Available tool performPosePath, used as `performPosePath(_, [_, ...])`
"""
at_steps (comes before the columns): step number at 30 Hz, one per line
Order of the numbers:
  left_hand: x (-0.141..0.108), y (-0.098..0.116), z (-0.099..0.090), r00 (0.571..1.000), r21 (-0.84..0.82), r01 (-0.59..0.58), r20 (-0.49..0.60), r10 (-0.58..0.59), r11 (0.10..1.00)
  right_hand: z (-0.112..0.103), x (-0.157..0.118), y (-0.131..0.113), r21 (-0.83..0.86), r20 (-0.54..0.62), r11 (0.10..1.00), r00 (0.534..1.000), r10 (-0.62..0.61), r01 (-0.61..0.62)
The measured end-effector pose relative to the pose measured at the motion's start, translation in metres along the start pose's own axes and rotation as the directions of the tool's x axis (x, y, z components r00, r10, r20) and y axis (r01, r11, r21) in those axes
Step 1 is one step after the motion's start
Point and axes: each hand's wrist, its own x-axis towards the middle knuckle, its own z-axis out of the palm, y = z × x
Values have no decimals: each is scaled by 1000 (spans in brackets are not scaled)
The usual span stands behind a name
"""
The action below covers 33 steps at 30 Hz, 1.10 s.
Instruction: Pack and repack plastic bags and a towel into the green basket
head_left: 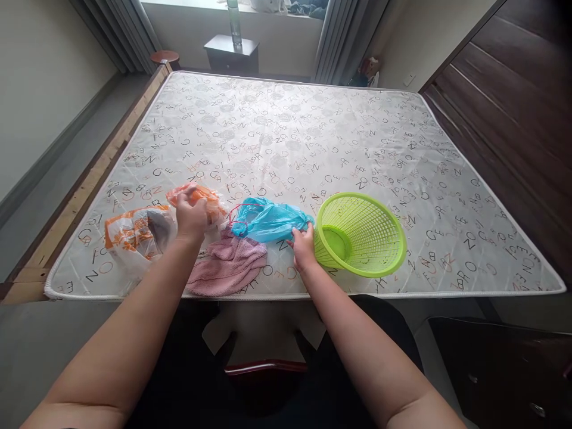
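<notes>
Chair [266, 367] at mattress [286, 137] front edge | left hand [191, 219] clenched on orange bag [211, 199] | right hand [304, 247] half-curled at blue bag [270, 221], grip unclear

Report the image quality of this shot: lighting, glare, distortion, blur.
Head view: daylight through the window burns out toward white; the mattress carries a pale sheen toward its far end; wide-angle bowing curves the mattress edges and stretches the left forearm; the left hand and right hand show no obvious motion blur.
</notes>
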Motion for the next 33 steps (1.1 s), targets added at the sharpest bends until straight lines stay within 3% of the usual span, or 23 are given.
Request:
performPosePath(2, [-3, -4, 2, 984, 152, 24, 174, -51, 988, 1, -6, -2, -90, 48, 992, 996, -79, 83])
performPosePath(4, [-7, -7, 3, 901, 358, 15, 401, -168, 934, 1, -11, -2, -206, 103, 959, 979, -178, 196])
performPosePath(5, [-10, -9, 3, 824, 479, -38, 512, -244, 877, 1, -13, -2, -256, 129, 935, 967, -220, 246])
performPosePath(7, [-18, -11, 3, 623, 668, -247, 664, -412, 702, 1, -15, -1, -328, 159, 894, 951, -267, 306])
performPosePath(9, [-28, -13, 5, 454, 715, -464, 699, -552, 523, 1, -13, 0, -370, 138, 880, 955, -264, 297])
performPosePath(11, [-37, -14, 8, 343, 690, -571, 693, -634, 445, 1, -9, 0, -386, 82, 890, 970, -229, 243])
performPosePath(12, [-41, -15, 9, 311, 675, -594, 694, -649, 437, 0, -6, 1, -383, 53, 899, 976, -210, 214])
performPosePath(14, [-44, -15, 13, 296, 661, -610, 702, -648, 438, -1, -3, 2, -366, 14, 915, 984, -179, 172])
performPosePath(17, [-45, -14, 16, 328, 659, -612, 715, -618, 438, -2, 0, 5, -347, 2, 924, 986, -170, 160])
performPosePath(22, [-44, -20, 15, 335, 665, -590, 718, -610, 458, 0, -3, 8, -299, 13, 939, 985, -173, 169])
performPosePath(26, [-49, -29, 18, 364, 670, -586, 720, -591, 456, 1, -7, 4, -314, 53, 937, 988, -147, 156])
performPosePath(30, [-54, -34, 25, 345, 676, -624, 688, -639, 391, 2, -12, 0, -320, 154, 894, 948, -278, 313])
performPosePath(33, [-57, -34, 29, 308, 645, -646, 709, -634, 407, 2, -14, 0, -316, 161, 887, 940, -300, 337])
